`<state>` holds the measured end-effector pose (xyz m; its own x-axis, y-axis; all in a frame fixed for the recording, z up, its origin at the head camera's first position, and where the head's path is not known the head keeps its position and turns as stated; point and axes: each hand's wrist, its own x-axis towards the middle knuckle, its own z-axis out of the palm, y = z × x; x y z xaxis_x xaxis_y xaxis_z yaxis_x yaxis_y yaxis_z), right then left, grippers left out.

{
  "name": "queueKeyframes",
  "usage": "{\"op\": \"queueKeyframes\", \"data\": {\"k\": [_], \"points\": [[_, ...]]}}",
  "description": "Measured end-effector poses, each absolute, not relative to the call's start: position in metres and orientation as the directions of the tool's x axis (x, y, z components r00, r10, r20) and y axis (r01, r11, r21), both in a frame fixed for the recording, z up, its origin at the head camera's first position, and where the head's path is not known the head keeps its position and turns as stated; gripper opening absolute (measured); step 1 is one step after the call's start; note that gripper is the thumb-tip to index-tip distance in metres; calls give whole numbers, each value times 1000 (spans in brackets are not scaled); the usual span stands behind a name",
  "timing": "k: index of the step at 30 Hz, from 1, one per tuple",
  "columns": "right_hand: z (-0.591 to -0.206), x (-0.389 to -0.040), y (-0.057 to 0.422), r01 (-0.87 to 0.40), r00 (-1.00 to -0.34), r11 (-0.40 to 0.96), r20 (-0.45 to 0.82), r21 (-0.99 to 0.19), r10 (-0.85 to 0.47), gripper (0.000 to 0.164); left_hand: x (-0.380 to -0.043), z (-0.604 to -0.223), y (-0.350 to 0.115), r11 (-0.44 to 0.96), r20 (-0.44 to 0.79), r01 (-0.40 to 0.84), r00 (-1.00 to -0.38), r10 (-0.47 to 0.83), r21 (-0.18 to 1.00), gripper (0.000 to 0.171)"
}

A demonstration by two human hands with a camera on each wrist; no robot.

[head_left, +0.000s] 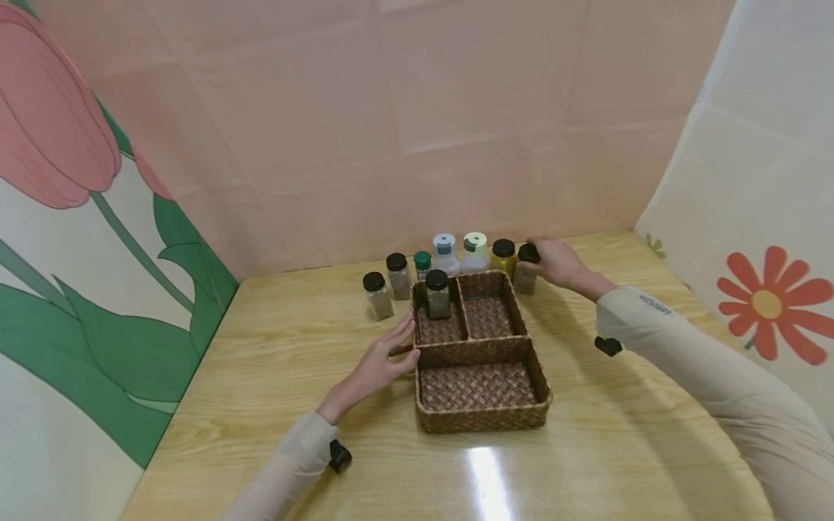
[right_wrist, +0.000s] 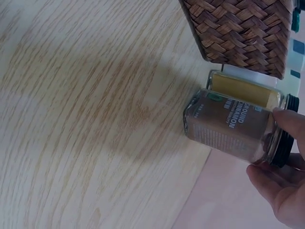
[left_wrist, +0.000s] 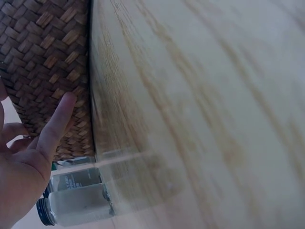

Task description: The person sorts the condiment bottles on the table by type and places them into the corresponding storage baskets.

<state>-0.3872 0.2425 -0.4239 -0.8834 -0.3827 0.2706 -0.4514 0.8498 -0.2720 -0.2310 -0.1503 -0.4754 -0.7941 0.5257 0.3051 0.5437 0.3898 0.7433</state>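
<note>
A woven basket (head_left: 482,420) with three compartments stands on the table. One spice jar (head_left: 439,298) with a black lid is upright in its back left compartment. Along the basket's left side lies my left hand (head_left: 381,365), fingers extended and touching the woven wall (left_wrist: 43,62). At the back right, my right hand (head_left: 560,262) grips the black lid of a ground cinnamon jar (right_wrist: 228,124) between thumb and fingers. Beside that jar stands a jar of yellow powder (right_wrist: 243,90), with a black lid too.
Behind the basket stand two white-capped bottles (head_left: 445,253) and a green-capped jar (head_left: 423,262). Two more black-lidded jars (head_left: 378,297) are to the left of the basket. A pink sheet (head_left: 423,145) hangs at the table's back edge.
</note>
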Motion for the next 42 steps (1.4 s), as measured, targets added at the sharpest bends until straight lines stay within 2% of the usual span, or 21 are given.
{"op": "queueKeyframes", "data": {"k": [5,22,42], "points": [[-423,-386,242,-462,-875,848,291,-262,-387,59,-231,-473,-150,423,314,561,-792,524,711,61],[-424,-380,245,-481,-867,828,299,-288,-399,56,-230,-474,-150,431,291,538,-806,516,724,60],[-429,-377,245,-456,-877,826,323,-331,-355,58,-229,-474,-150,380,312,544,-793,523,748,60]]}}
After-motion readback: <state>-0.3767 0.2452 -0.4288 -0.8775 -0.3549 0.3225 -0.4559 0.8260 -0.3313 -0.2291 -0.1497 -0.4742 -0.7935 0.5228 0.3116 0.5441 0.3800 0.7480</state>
